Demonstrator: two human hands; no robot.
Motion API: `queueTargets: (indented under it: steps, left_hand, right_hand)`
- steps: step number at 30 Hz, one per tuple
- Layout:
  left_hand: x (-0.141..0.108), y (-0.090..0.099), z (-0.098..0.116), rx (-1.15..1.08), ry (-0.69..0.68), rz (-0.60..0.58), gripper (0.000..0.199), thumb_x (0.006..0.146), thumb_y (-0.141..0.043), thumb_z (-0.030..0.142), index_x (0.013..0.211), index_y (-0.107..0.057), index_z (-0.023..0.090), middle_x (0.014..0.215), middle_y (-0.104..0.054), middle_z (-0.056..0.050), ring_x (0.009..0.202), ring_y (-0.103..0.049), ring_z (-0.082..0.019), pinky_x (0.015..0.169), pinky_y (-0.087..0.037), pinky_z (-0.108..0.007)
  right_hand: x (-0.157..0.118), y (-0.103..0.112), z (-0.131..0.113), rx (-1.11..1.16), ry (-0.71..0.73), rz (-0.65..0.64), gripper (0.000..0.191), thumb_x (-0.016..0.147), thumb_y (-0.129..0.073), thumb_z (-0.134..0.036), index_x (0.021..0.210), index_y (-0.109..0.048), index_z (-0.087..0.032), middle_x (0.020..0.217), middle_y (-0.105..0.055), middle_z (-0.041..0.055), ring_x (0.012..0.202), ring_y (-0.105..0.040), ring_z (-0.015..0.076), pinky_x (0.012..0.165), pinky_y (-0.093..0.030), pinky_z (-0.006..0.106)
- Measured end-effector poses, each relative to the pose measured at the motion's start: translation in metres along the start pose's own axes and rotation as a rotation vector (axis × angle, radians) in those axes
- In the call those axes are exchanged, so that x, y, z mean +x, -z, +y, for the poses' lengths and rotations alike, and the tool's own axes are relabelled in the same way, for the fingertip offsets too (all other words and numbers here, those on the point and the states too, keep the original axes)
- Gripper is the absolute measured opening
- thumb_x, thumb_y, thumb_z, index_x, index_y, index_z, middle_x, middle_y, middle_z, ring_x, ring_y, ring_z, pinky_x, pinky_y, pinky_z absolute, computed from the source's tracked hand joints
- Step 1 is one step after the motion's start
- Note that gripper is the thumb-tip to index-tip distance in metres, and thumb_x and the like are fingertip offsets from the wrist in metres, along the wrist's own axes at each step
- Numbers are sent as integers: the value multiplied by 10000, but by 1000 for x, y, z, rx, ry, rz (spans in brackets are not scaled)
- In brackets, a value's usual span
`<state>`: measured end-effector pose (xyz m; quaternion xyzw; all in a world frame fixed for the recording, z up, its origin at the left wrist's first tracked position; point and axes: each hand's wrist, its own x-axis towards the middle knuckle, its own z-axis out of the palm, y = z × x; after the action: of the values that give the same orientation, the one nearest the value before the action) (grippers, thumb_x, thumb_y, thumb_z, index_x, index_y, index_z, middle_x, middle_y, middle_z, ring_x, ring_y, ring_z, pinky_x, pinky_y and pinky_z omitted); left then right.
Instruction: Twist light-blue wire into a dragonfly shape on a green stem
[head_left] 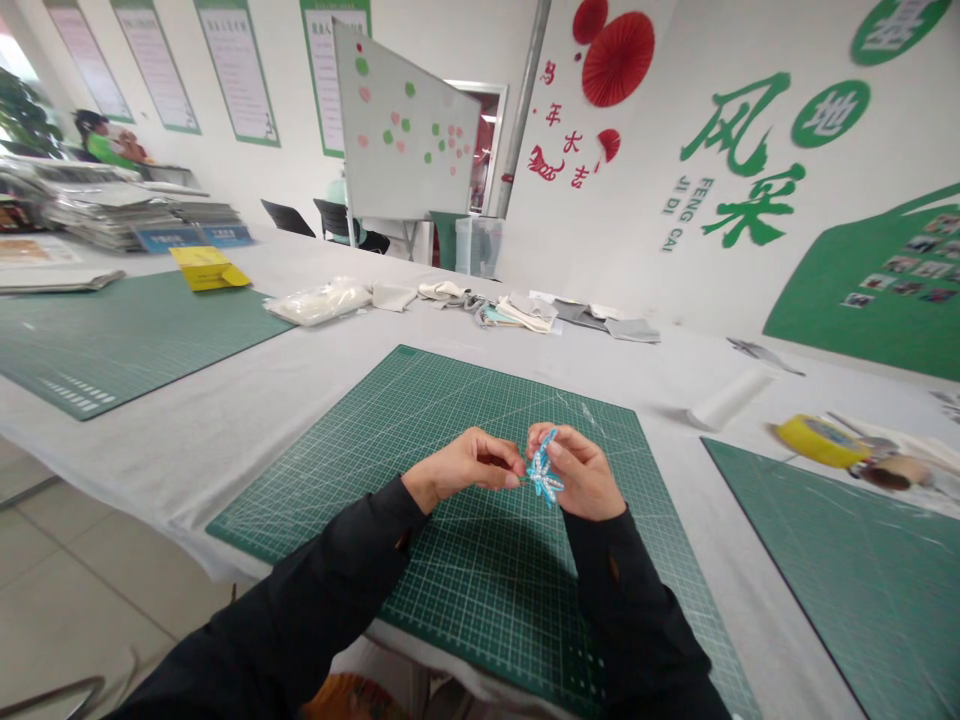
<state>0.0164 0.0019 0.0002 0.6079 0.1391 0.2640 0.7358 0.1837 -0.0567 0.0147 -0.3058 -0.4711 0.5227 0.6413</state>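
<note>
Black sleeves (637,610) lead up to the left hand (461,465) and right hand (581,472), whose fingers (510,462) are clenched in a pinch on a pale blue beaded dragonfly ornament (544,470) (its beads are too small to count). Its long axis tilts, upper tip leaning away to the right, and it is held in the air above a green gridded cutting mat (450,425), with open room on all sides. The mat lies on a white-covered worktop (150,470). Farther off sit a white roll (727,398), a roll of yellow tape (821,440) and folded fabric scraps (517,312).
</note>
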Motion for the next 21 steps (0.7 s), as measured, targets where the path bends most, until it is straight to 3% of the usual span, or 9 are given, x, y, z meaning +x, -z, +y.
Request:
queueTargets:
  steps: [5,11,15,18,21]
  left_hand:
    - [-1,-2,2,-31,-4,-1,204,597,-781,264,719,-704,121,631,-559,-3,498,-399,-47,440,-248,-190]
    - [0,-1,1,-59,-18,-27,187,607,-773,242,720,-698,114,603,-559,6,459,-382,-34,433,-246,-193]
    - [-1,-1,3,-86,-21,-38,183,607,-774,241,701,-687,110,594,-553,8,459,-384,-35,429,-248,-193]
    - [-2,-2,5,-97,-41,-22,186,609,-774,241,710,-690,109,609,-538,9,472,-391,-38,427,-248,-195]
    - [-1,-2,6,-88,-90,50,179,632,-764,239,727,-688,107,629,-522,12,486,-403,-35,425,-244,-189]
  right_hand:
    - [0,2,2,35,-13,-26,141,663,-755,-332,734,-720,-215,795,-644,23,643,-575,118,580,-455,262]
    - [-1,7,8,62,-22,-10,254,662,-744,-361,884,-720,-238,846,-681,46,661,-600,146,595,-483,295]
    - [-3,4,8,74,5,-31,171,673,-735,-323,827,-721,-249,853,-687,36,675,-607,151,623,-487,309]
    - [-1,2,6,106,-24,30,218,697,-717,-324,906,-714,-261,976,-685,40,753,-612,149,636,-487,288]
    - [4,2,6,82,-93,119,269,692,-720,-336,946,-706,-248,971,-686,46,689,-583,120,572,-464,250]
